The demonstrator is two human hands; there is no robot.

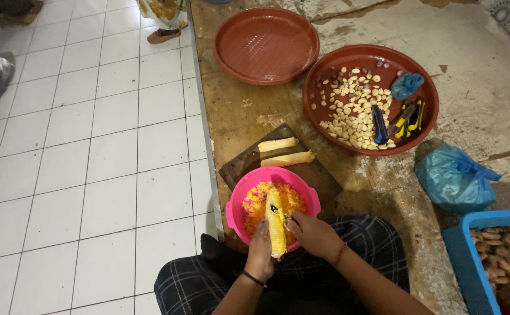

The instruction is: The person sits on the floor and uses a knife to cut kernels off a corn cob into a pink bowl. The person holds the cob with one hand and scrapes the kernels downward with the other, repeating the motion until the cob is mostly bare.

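You're in an informal food-prep area, prob. a home or small kitchen, working at floor level. Evidence: white tiled floor [80,146], rough wooden platform [249,111] w/ worn cutting board [319,175], red tray of peeled garlic cloves [354,111], pink bowl [237,204] of cut corn, stripped cobs [278,144].

A yellow corn cob [275,224], partly stripped, is held upright and slightly tilted over a pink bowl [240,192], which is filled with orange-yellow cut kernels [255,204].
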